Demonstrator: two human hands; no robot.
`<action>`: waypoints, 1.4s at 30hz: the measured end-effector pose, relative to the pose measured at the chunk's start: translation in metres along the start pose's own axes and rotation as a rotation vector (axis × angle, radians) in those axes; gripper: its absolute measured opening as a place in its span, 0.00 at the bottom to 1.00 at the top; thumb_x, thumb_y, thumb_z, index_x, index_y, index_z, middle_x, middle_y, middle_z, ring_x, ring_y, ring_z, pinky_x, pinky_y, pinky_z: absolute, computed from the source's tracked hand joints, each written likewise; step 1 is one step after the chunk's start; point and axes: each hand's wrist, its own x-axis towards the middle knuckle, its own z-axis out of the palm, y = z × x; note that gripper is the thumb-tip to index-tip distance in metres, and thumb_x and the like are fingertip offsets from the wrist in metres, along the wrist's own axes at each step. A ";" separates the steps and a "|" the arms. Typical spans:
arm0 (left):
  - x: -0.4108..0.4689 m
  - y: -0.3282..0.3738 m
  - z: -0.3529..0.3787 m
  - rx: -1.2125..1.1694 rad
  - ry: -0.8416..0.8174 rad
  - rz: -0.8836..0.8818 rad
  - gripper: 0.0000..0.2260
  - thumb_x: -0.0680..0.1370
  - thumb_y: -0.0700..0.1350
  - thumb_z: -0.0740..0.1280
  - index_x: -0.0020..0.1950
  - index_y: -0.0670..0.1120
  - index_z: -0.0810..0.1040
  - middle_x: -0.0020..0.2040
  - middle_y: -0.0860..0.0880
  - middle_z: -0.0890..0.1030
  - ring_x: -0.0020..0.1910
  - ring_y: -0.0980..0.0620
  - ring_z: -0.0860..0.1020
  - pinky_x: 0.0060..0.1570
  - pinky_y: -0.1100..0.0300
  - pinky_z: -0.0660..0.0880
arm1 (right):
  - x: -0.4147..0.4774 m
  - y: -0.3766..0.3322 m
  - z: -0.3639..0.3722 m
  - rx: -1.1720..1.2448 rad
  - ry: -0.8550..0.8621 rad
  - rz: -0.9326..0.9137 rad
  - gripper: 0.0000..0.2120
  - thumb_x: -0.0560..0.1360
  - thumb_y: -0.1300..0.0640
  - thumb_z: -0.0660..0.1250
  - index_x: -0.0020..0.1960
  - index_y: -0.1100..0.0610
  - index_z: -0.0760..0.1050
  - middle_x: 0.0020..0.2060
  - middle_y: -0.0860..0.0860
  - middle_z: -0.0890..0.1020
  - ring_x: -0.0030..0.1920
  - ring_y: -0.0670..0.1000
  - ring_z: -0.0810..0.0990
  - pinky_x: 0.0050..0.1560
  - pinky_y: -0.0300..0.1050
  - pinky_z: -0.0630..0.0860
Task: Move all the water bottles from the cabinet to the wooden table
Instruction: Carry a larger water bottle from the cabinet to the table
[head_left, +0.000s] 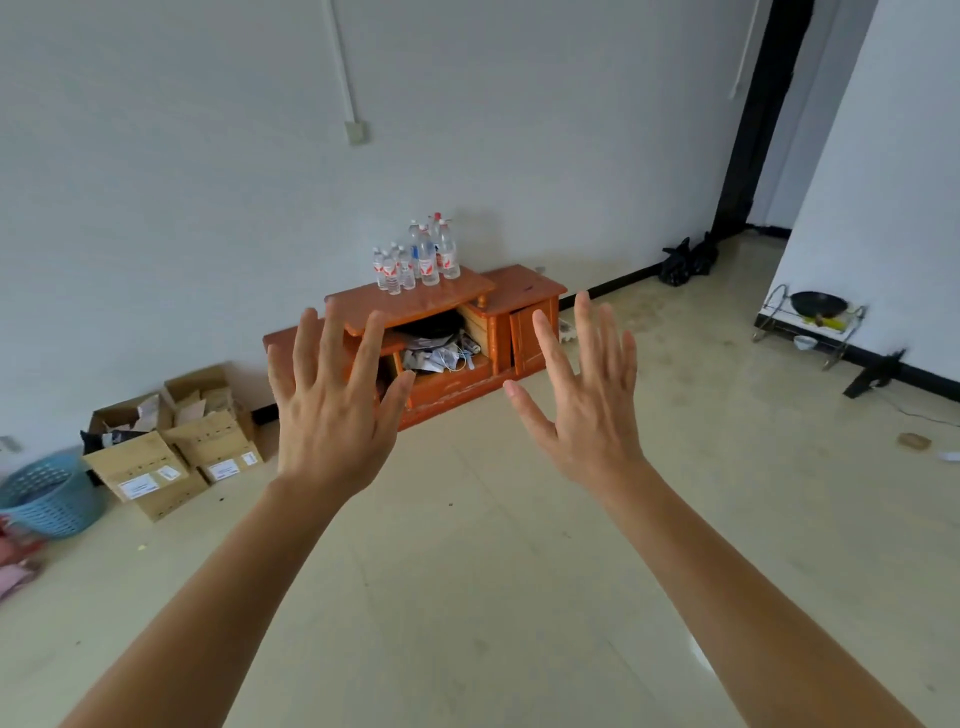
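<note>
Orange wooden low cabinet (524, 291) by the white wall (156, 156) carries the clear plastic water bottles (415, 260) clustered on top; my left hand (332, 415) and right hand (587, 410) hang well short, fingers (335, 343) spread and empty, apparently readying a two-handed pickup.

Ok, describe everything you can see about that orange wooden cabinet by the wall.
The cabinet is low, orange-brown wood, standing on the floor against the white wall. Its raised centre top carries a cluster of clear water bottles; the open bay beneath is stuffed with papers and something dark. The right door hangs ajar. The left hand hides part of its left side.
</note>
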 end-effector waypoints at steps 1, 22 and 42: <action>0.015 -0.005 0.010 0.006 0.000 -0.019 0.30 0.83 0.64 0.46 0.82 0.51 0.55 0.82 0.41 0.52 0.81 0.38 0.48 0.75 0.32 0.48 | 0.016 0.008 0.013 0.010 -0.011 -0.001 0.36 0.82 0.34 0.56 0.83 0.50 0.54 0.83 0.60 0.49 0.82 0.64 0.48 0.80 0.65 0.45; 0.384 -0.191 0.305 0.107 -0.075 -0.064 0.31 0.82 0.68 0.39 0.83 0.56 0.46 0.83 0.44 0.42 0.81 0.40 0.41 0.75 0.30 0.46 | 0.347 0.081 0.389 -0.003 -0.031 -0.092 0.37 0.82 0.33 0.53 0.84 0.51 0.51 0.82 0.61 0.52 0.82 0.64 0.52 0.80 0.64 0.48; 0.758 -0.224 0.641 0.083 -0.216 -0.158 0.32 0.82 0.67 0.41 0.83 0.55 0.45 0.83 0.43 0.41 0.81 0.39 0.42 0.75 0.32 0.46 | 0.654 0.304 0.745 0.040 -0.164 -0.026 0.38 0.81 0.31 0.51 0.84 0.48 0.45 0.83 0.60 0.47 0.82 0.63 0.47 0.80 0.64 0.45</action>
